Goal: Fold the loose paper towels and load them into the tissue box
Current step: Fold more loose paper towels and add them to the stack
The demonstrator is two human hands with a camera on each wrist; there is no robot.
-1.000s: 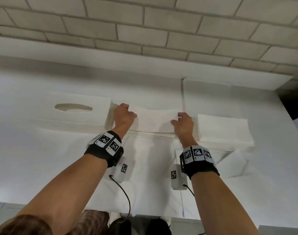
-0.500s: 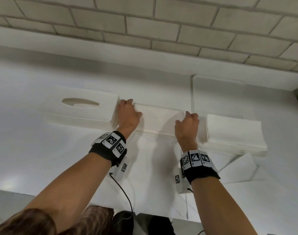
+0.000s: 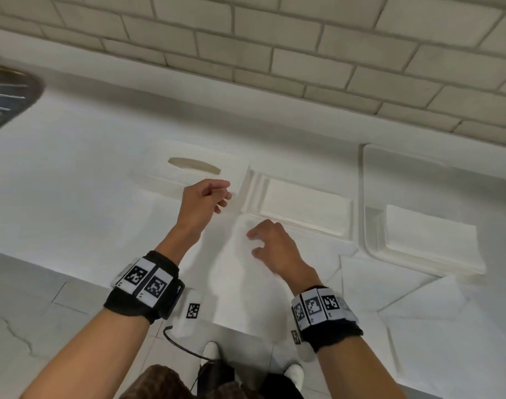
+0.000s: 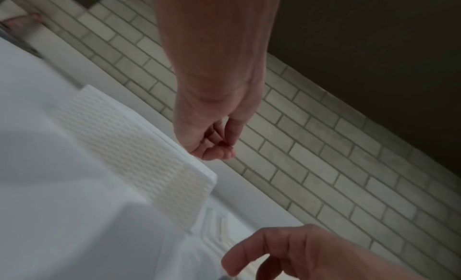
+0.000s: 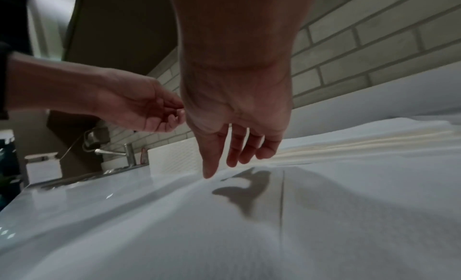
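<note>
The white tissue box lid [image 3: 194, 174] with an oval slot lies on the counter; its ribbed top [image 4: 139, 156] also shows in the left wrist view. Right of it the box base [image 3: 253, 194] holds folded paper towels [image 3: 303, 208]. My left hand [image 3: 208, 197] hovers in front of the lid, fingers loosely curled, holding nothing [image 4: 219, 146]. My right hand [image 3: 263, 240] is lowered over a loose paper towel [image 3: 246, 277] with straight fingers; one fingertip [image 5: 207, 175] touches the sheet.
A stack of folded towels [image 3: 430, 240] sits in a white tray [image 3: 367, 197] at the right. More loose sheets [image 3: 418, 312] lie near the counter's front edge. A faucet [image 5: 129, 154] stands at the left. A brick wall [image 3: 274, 53] backs the counter.
Both hands have let go of the folded towels in the box base and drawn back toward me. The right hand has dropped onto a loose sheet.
</note>
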